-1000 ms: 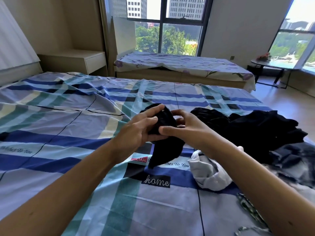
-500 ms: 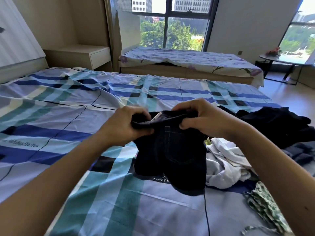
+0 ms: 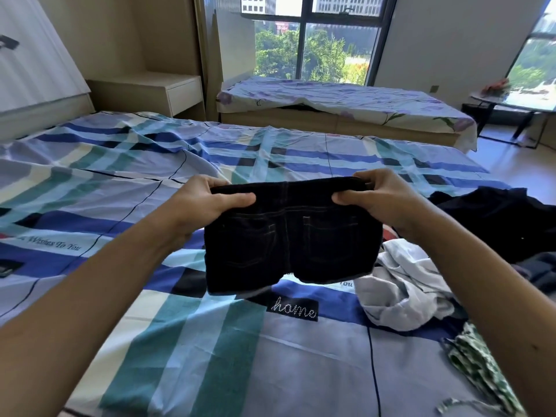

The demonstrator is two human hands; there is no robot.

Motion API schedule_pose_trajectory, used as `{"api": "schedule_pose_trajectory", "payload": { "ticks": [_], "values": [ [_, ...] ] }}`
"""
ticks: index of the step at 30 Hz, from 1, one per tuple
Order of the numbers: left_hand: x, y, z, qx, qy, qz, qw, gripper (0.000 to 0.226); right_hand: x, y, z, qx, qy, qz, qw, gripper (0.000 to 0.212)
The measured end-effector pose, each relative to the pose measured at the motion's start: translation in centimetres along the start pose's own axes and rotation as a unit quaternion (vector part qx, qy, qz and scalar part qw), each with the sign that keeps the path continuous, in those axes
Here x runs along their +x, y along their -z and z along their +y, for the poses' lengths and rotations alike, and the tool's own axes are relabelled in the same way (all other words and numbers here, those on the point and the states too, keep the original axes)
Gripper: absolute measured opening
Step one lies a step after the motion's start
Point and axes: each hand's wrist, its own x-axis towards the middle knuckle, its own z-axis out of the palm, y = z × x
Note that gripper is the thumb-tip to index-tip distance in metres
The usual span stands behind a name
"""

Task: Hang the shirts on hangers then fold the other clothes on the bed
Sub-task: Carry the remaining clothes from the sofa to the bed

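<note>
Both hands are pinching the waistband of the shorts (image 3: 288, 236): left hand (image 3: 207, 203) at one end, right hand (image 3: 382, 200) at the other. The shorts are hanging spread above the bed (image 3: 120, 182), beside a white garment (image 3: 403, 290).

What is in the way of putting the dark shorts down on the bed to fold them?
Nothing visible. The left hand and right hand hold the dark shorts by the waistband over bare striped bed sheet. The crumpled white garment lies close on the right, beside them.
</note>
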Motion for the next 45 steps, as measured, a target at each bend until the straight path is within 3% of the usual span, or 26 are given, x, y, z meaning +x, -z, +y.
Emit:
{"api": "schedule_pose_trajectory", "payload": {
  "ticks": [3, 6, 11, 14, 17, 19, 21, 22, 24, 26, 29, 32, 34, 37, 40, 43, 45],
  "values": [
    [-0.1, -1.0, -0.1, -0.035, 0.027, 0.034, 0.998, 0.026, -0.1, -1.6, -0.5, 0.038, -0.039, -0.02, 0.998, 0.041],
    [-0.6, -2.2, 0.5, -0.014, -0.001, 0.049, 0.999, 0.03, -0.8, -3.4, -1.9, 0.106, -0.028, -0.051, 0.993, 0.034],
    [-2.2, -3.5, 1.7, -0.059, -0.029, -0.037, 0.997, 0.06, -2.0, -5.6, -3.9, 0.193, 0.005, -0.138, 0.971, 0.019],
    [-2.1, -3.3, 1.1, -0.035, -0.044, 0.018, 0.998, 0.049, -2.0, -5.7, -4.0, 0.203, 0.033, -0.155, 0.966, 0.023],
    [-2.0, -2.6, 1.0, -0.032, -0.055, 0.042, 0.997, 0.039, -1.1, -5.8, -2.9, 0.079, 0.129, -0.043, 0.988, 0.022],
    [-1.8, -1.8, 1.0, -0.034, -0.082, -0.006, 0.996, 0.041, -0.4, -5.7, -1.9, -0.004, 0.16, 0.026, 0.987, 0.051],
    [-1.8, -1.0, 1.0, -0.029, -0.097, -0.069, 0.992, 0.046, -0.1, -5.5, -1.2, 0.014, 0.129, -0.046, 0.99, 0.083],
    [-1.8, -0.6, 1.1, -0.025, -0.098, -0.094, 0.99, 0.049, -0.1, -5.5, -0.7, 0.056, 0.103, -0.112, 0.987, 0.084],
    [-1.7, -0.2, 0.9, -0.032, -0.093, -0.102, 0.99, 0.056, -0.4, -5.7, -0.1, 0.104, 0.065, -0.2, 0.972, 0.057],
    [-1.2, -0.3, 0.2, -0.124, -0.076, -0.067, 0.987, 0.066, -0.8, -6.4, 0.0, 0.127, 0.052, -0.175, 0.975, 0.033],
    [-0.5, -0.9, -2.0, -0.272, -0.015, -0.083, 0.959, 0.072, -0.8, -6.8, 0.6, 0.24, -0.003, -0.132, 0.962, 0.027],
    [-0.9, -1.9, -4.5, -0.153, 0.07, -0.172, 0.971, 0.049, -0.7, -6.8, 1.1, 0.307, -0.034, -0.131, 0.942, 0.031],
    [-1.0, -2.7, -5.2, -0.108, 0.087, -0.167, 0.976, 0.039, -0.6, -6.9, 1.5, 0.311, -0.042, -0.113, 0.943, 0.029],
    [-0.5, -3.5, -5.1, -0.136, 0.032, -0.081, 0.987, 0.029, -0.3, -6.9, 2.0, 0.27, -0.018, -0.064, 0.961, 0.026],
    [-0.5, -3.4, -3.8, -0.159, -0.043, -0.034, 0.986, 0.036, -0.2, -6.6, 2.1, 0.271, 0.054, -0.044, 0.96, 0.028],
    [-1.1, -2.4, -2.8, -0.147, -0.108, -0.042, 0.982, 0.039, -0.7, -6.3, 1.9, 0.237, 0.154, -0.076, 0.956, 0.033],
    [-1.5, -1.7, -3.7, -0.072, -0.161, -0.091, 0.98, 0.038, -1.1, -6.4, 2.7, 0.167, 0.185, -0.124, 0.961, 0.038]
  ]
}}
